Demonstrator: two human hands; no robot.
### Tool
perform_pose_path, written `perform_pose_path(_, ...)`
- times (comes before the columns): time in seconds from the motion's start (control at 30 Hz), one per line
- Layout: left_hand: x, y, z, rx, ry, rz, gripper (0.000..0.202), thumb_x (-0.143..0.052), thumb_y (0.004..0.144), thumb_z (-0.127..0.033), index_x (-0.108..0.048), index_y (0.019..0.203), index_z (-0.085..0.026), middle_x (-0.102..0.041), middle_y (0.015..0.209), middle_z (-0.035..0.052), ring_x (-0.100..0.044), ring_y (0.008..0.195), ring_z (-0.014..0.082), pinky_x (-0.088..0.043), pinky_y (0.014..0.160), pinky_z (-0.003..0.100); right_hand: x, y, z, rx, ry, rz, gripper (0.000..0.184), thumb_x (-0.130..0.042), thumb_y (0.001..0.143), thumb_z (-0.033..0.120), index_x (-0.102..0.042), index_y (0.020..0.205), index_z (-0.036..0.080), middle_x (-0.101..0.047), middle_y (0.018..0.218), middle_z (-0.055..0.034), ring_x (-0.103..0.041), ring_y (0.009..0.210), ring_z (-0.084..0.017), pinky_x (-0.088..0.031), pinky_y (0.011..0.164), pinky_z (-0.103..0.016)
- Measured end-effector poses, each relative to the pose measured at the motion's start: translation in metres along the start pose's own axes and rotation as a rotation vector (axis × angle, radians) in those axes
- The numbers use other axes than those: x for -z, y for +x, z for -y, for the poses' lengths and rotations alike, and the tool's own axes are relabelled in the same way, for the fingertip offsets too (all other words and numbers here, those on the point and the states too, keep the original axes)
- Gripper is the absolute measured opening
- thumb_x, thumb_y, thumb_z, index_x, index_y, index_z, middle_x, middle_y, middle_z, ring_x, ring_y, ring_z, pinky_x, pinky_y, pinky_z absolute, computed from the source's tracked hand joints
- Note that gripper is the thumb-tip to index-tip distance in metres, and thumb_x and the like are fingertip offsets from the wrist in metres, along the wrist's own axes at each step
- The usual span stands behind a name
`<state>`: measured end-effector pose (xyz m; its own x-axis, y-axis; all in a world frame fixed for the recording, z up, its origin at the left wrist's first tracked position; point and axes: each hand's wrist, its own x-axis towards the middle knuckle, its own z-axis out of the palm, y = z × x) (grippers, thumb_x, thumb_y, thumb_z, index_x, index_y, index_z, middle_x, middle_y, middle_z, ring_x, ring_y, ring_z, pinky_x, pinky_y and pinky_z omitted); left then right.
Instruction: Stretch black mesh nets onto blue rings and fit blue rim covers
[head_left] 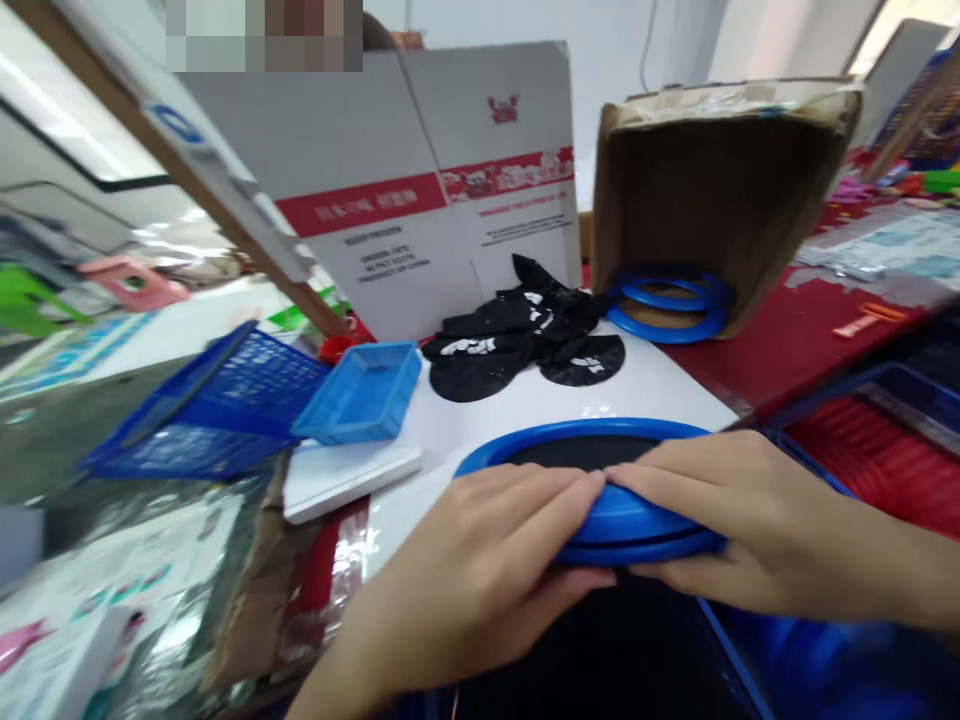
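A blue plastic ring with a black sheet across its inside is held tilted at the table's near edge. My left hand grips its near rim from the left, thumb below and fingers on top. From the right, my right hand pinches the same rim, its fingertips almost meeting those of the left. A dark gap runs along the rim's near edge. Just beyond lies a loose pile of black round sheets with white print. Further back, blue rings sit in an open cardboard box.
A white carton panel stands upright behind the black sheets. To the left are a light-blue tray, a white flat box and a dark-blue mesh basket. Red items fill a crate at the right. A person is partly visible behind the panel.
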<state>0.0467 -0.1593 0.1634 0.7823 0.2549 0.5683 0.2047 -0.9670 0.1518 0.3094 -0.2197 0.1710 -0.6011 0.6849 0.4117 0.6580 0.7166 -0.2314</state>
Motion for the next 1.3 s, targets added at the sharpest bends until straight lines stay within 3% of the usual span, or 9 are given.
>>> perform_pose_path(0.13, -0.011, -0.006, -0.006, 0.025, -0.026, -0.025, 0.036, -0.059, 0.108, -0.037, -0.063, 0.129, -0.008, -0.08, 0.109, 0.0121, -0.078, 0.092, 0.0237, -0.065, 0.079, 0.036, -0.01, -0.004, -0.004, 0.034, -0.001, -0.057, 0.029, -0.057, 0.106, 0.026, -0.063, 0.134, 0.02, -0.08, 0.109, -0.0074, -0.078, 0.089, -0.022, -0.06, 0.073, -0.033)
perform_pose_path(0.3, -0.014, -0.015, -0.005, 0.079, -0.02, -0.028, 0.033, -0.058, 0.107, -0.032, -0.064, 0.129, -0.008, -0.08, 0.108, 0.0121, -0.078, 0.098, 0.0249, -0.065, 0.085, 0.038, -0.02, 0.003, -0.006, 0.105, -0.041, -0.055, 0.029, -0.054, 0.104, 0.021, -0.063, 0.131, 0.019, -0.081, 0.105, -0.0067, -0.078, 0.084, -0.024, -0.06, 0.067, -0.035)
perform_pose_path(0.47, -0.006, -0.016, -0.009, 0.124, 0.037, 0.091, 0.028, -0.055, 0.107, -0.031, -0.062, 0.126, -0.011, -0.077, 0.11, 0.0114, -0.074, 0.097, 0.0239, -0.063, 0.085, 0.039, -0.025, 0.008, -0.001, 0.162, -0.156, -0.082, 0.027, -0.044, 0.109, 0.022, -0.063, 0.127, 0.015, -0.081, 0.1, -0.0082, -0.078, 0.077, -0.024, -0.06, 0.064, -0.037)
perform_pose_path(0.57, -0.008, -0.013, -0.013, 0.067, 0.231, 0.136, 0.017, -0.054, 0.103, -0.017, -0.062, 0.116, -0.009, -0.072, 0.097, 0.009, -0.07, 0.084, 0.0238, -0.061, 0.076, 0.039, -0.029, 0.008, -0.001, 0.209, -0.235, -0.101, 0.029, -0.039, 0.11, 0.022, -0.061, 0.127, 0.012, -0.081, 0.099, -0.01, -0.079, 0.08, -0.025, -0.062, 0.066, -0.039)
perform_pose_path(0.67, -0.016, -0.009, -0.017, -0.007, 0.424, 0.079, 0.01, -0.051, 0.099, -0.008, -0.061, 0.099, -0.011, -0.062, 0.08, 0.004, -0.061, 0.067, 0.0214, -0.055, 0.063, 0.037, -0.035, 0.008, 0.0, 0.246, -0.286, -0.104, 0.029, -0.037, 0.109, 0.016, -0.061, 0.122, 0.009, -0.08, 0.096, -0.0113, -0.079, 0.078, -0.026, -0.063, 0.064, -0.039)
perform_pose_path(0.83, -0.029, -0.008, -0.017, -0.03, 0.543, 0.071, 0.016, -0.053, 0.094, -0.006, -0.053, 0.084, -0.019, -0.05, 0.07, -0.0009, -0.049, 0.054, 0.0174, -0.039, 0.047, 0.034, -0.042, 0.008, -0.001, 0.276, -0.364, -0.076, 0.03, -0.037, 0.102, 0.007, -0.066, 0.11, 0.009, -0.077, 0.085, -0.0102, -0.076, 0.069, -0.025, -0.059, 0.056, -0.037)
perform_pose_path(1.0, -0.033, -0.006, -0.018, -0.036, 0.587, 0.071, 0.02, -0.054, 0.095, -0.008, -0.05, 0.08, -0.02, -0.048, 0.066, -0.0021, -0.05, 0.051, 0.0161, -0.038, 0.045, 0.032, -0.044, 0.01, -0.004, 0.35, -0.41, -0.047, 0.03, -0.041, 0.101, 0.008, -0.071, 0.105, 0.009, -0.075, 0.079, -0.0104, -0.072, 0.064, -0.025, -0.058, 0.055, -0.037)
perform_pose_path(1.2, -0.012, -0.013, -0.014, 0.009, 0.41, 0.108, 0.015, -0.05, 0.102, -0.012, -0.06, 0.092, -0.016, -0.06, 0.07, -0.0008, -0.059, 0.055, 0.0171, -0.045, 0.046, 0.032, -0.027, 0.013, -0.01, 0.367, -0.305, -0.078, 0.03, -0.04, 0.105, 0.012, -0.068, 0.116, 0.012, -0.08, 0.09, -0.0095, -0.076, 0.074, -0.024, -0.063, 0.065, -0.035)
perform_pose_path(1.3, 0.009, -0.039, 0.005, 0.124, 0.175, -0.014, 0.016, -0.05, 0.107, -0.024, -0.064, 0.106, -0.015, -0.077, 0.091, 0.0057, -0.075, 0.077, 0.0191, -0.061, 0.067, 0.029, -0.016, 0.009, -0.036, 0.242, -0.213, -0.076, 0.033, -0.051, 0.1, 0.018, -0.063, 0.131, 0.016, -0.081, 0.106, -0.0112, -0.079, 0.087, -0.028, -0.066, 0.072, -0.039)
